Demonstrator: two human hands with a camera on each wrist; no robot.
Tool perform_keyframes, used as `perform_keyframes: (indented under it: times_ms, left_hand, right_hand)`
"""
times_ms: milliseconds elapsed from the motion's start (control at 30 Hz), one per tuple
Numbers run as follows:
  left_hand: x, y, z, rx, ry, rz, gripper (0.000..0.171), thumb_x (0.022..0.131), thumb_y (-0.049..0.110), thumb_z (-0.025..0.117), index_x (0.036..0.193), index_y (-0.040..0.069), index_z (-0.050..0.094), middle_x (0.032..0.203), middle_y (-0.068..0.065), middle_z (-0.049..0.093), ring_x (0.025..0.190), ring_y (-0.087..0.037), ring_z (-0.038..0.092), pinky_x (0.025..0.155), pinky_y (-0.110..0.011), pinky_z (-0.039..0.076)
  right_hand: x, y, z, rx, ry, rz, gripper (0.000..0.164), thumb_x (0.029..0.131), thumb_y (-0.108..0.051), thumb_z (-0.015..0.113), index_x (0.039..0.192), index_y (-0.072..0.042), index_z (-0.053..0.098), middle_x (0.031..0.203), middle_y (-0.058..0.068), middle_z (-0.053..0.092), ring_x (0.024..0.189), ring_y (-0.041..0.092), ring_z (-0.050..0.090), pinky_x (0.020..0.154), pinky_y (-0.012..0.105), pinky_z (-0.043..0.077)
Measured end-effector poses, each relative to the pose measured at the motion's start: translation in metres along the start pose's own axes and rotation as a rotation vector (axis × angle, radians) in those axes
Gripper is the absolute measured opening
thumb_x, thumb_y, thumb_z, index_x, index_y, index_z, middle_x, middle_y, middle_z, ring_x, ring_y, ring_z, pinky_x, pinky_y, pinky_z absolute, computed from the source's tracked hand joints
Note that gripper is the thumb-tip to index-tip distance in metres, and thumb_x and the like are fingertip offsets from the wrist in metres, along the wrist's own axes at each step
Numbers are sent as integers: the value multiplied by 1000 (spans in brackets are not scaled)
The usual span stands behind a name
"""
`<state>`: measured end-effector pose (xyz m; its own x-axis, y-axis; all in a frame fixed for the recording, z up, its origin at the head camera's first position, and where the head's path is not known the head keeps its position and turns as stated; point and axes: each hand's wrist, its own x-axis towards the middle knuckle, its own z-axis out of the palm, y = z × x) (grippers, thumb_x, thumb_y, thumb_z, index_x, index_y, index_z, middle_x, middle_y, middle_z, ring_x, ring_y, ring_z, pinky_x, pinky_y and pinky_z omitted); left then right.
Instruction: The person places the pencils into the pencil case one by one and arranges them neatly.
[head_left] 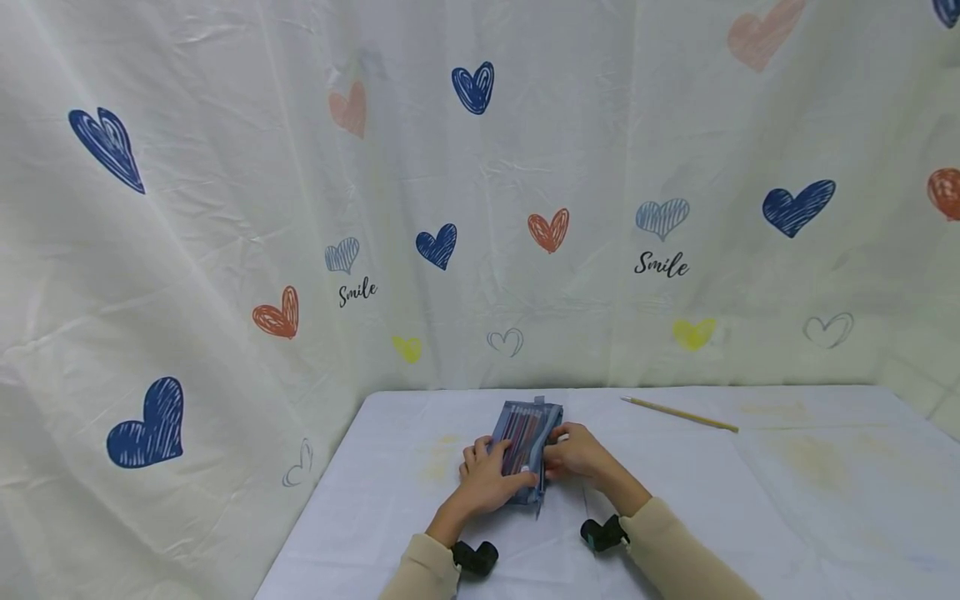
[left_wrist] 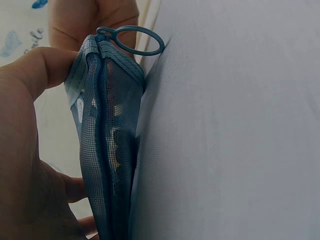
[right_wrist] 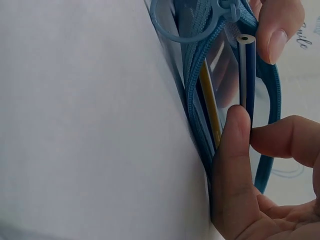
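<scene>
A blue mesh pencil case (head_left: 517, 425) with a see-through front lies on the table, several pencils showing inside. My left hand (head_left: 486, 479) holds it from above, thumb at the edge of the zip opening and fingers spread over the front. At the case's right side is my right hand (head_left: 577, 454). In the right wrist view the zip stands open, and my right thumb and forefinger pinch a blue pencil (right_wrist: 247, 70) with a pale stripe in the opening. Behind it a yellow pencil (right_wrist: 210, 105) lies inside. A ring-shaped zip pull (left_wrist: 140, 40) hangs at one end.
A yellow pencil (head_left: 678, 412) lies by itself at the back right of the table. The white tabletop (head_left: 825, 517) has faint yellowish stains. Behind it hangs a white curtain (head_left: 585, 333) printed with hearts. Black wrist devices (head_left: 476, 558) sit at both cuffs.
</scene>
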<state>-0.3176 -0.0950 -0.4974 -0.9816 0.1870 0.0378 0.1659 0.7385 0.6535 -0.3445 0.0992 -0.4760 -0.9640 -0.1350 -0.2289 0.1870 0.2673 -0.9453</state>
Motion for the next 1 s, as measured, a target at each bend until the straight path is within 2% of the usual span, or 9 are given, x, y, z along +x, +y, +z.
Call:
perform_keyframes:
  times_ms: [467, 833, 1000]
  left_hand:
    - [3, -3, 6, -11, 21, -1, 95, 79, 64, 68, 152, 8, 46, 156, -21, 29, 133, -39, 27, 106, -63, 24]
    - [1, 0, 1, -17, -1, -1, 95, 80, 63, 70, 152, 7, 45, 156, -21, 29, 133, -38, 28, 106, -63, 25]
    - [0, 0, 3, -11, 16, 6, 94, 80, 65, 69, 151, 7, 47, 155, -22, 29, 131, -40, 28, 105, -64, 24]
  right_hand:
    - [2, 3, 3, 73, -17, -22, 46, 88, 5, 64, 130, 9, 46, 100, 19, 65, 70, 17, 68, 66, 32, 61]
    - [3, 4, 2, 117, -26, -30, 42, 89, 8, 61, 128, 7, 45, 84, 15, 67, 66, 15, 67, 66, 31, 61]
    - [2, 4, -1, 105, -36, -35, 43, 90, 5, 63, 129, 8, 45, 86, 16, 67, 68, 17, 67, 68, 32, 62]
